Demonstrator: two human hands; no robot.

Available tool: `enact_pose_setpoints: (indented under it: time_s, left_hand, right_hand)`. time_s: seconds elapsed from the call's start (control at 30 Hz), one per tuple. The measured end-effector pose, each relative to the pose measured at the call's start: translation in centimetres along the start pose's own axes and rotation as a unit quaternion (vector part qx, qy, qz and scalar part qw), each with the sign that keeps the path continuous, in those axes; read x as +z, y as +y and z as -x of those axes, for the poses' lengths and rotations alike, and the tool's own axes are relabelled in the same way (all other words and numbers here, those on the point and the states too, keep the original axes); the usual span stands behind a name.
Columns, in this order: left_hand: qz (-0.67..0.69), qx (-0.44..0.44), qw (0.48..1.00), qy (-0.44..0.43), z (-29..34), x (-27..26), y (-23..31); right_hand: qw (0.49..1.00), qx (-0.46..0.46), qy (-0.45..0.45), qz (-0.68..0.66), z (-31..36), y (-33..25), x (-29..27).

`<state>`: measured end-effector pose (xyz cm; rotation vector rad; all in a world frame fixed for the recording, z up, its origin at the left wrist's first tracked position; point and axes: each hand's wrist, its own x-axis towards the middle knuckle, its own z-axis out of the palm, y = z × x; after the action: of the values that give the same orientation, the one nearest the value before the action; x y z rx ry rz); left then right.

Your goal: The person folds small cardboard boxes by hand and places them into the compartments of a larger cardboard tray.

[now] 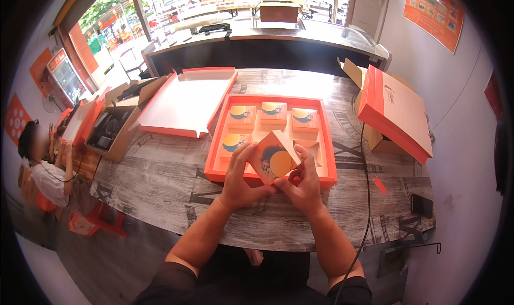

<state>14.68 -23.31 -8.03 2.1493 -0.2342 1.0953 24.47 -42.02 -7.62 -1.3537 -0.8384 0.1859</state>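
Between both hands I hold a small square carton (271, 154) printed with a yellow disc and blue patches, tilted above the near side of a red-rimmed gift box (327, 168). My left hand (239, 179) grips its left side and lower corner. The fingers of my right hand (304, 184) are closed on its right edge. Several matching small cartons (304, 119) sit in the gift box: a row at the far side and another carton (233, 141) at middle left. An open compartment (309, 149) shows to the right of the held carton. My hands and the carton hide the near compartments.
A white-lined lid (184, 101) lies beyond the gift box at left, beside an open cardboard box (113, 128) holding dark items. At right, a closed red gift box (399, 112) leans on another carton. A black cable (368, 198) crosses the table near a phone (422, 205). A person (47, 168) sits far left.
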Motion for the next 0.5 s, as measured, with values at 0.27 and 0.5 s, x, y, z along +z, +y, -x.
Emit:
enact_pose_setpoints:
  time_s: [0.27,0.5]
  left_hand:
    - [0.041,-0.017,0.999,-0.028,-0.5,-0.5,0.6]
    - [0.077,-0.032,0.996,-0.014,-0.1,0.3,0.6]
  right_hand:
    - [0.982,-0.029,0.042,-0.182,-0.1,0.6,0.4]
    - [0.971,-0.084,0.010,-0.223,-0.4,1.1,-0.4]
